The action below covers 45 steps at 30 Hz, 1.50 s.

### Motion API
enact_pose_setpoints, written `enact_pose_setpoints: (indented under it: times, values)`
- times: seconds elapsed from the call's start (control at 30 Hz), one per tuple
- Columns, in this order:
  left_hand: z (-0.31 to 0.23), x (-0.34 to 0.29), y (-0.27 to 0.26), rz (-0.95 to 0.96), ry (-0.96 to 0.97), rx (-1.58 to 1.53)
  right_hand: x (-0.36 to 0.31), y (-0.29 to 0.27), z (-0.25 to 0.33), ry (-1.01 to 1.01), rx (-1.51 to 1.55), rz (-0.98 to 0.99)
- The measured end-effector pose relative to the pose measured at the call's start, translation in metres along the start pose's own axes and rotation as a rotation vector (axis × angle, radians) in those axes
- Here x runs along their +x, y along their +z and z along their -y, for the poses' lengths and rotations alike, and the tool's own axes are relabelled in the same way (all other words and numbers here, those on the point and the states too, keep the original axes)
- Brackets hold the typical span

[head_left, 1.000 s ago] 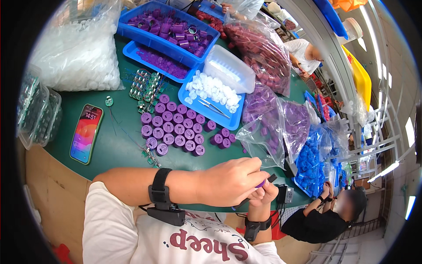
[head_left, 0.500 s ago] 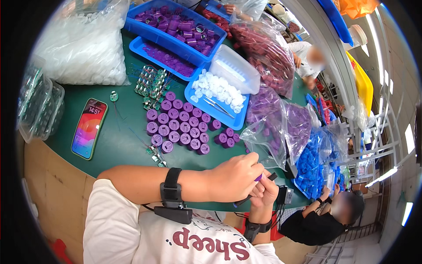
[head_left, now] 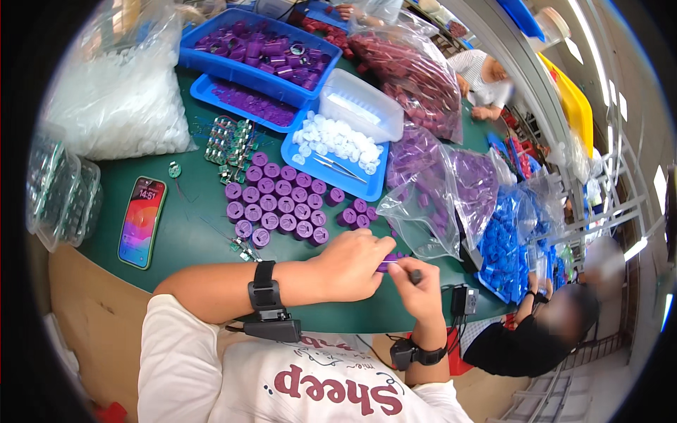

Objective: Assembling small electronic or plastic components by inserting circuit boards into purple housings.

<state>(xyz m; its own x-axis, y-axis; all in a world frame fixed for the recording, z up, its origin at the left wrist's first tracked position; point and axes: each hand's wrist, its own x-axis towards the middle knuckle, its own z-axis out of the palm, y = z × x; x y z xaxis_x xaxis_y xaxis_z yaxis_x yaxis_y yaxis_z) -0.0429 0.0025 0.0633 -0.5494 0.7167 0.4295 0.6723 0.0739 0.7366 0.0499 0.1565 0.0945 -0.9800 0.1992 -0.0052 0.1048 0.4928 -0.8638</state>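
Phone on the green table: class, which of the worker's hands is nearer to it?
Left. The left hand is to the right of the phone; the right hand is farther right, beyond the left hand.

Wearing white short-sleeved fabric T-shirt [head_left: 254, 366], showing large maroon lettering [head_left: 360, 395]; sporting paired black fabric wristbands [head_left: 264, 287], carrying boxy black plastic modules [head_left: 271, 330], trailing thin black cable [head_left: 235, 328] at left one.
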Motion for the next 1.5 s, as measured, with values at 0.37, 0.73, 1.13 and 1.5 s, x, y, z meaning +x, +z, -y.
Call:
enact_pose_setpoints:
  times: [0.37, 0.73, 1.13, 1.5]
  values:
    - [0.038, -0.025, 0.04, 0.149, -0.111, 0.027, 0.001, -0.018, 0.007, -0.537, 1.048, 0.076]
    - [0.036, -0.028, 0.041, 0.064, -0.108, -0.022, 0.025, 0.033, -0.047, -0.364, 0.772, 0.234]
    - [0.045, -0.029, 0.049, 0.019, -0.028, -0.109, 0.027, 0.037, -0.043, -0.381, 0.62, 0.351]
    - [0.045, -0.029, 0.047, 0.022, -0.049, -0.107, 0.033, 0.041, -0.046, -0.428, 0.799, 0.199]
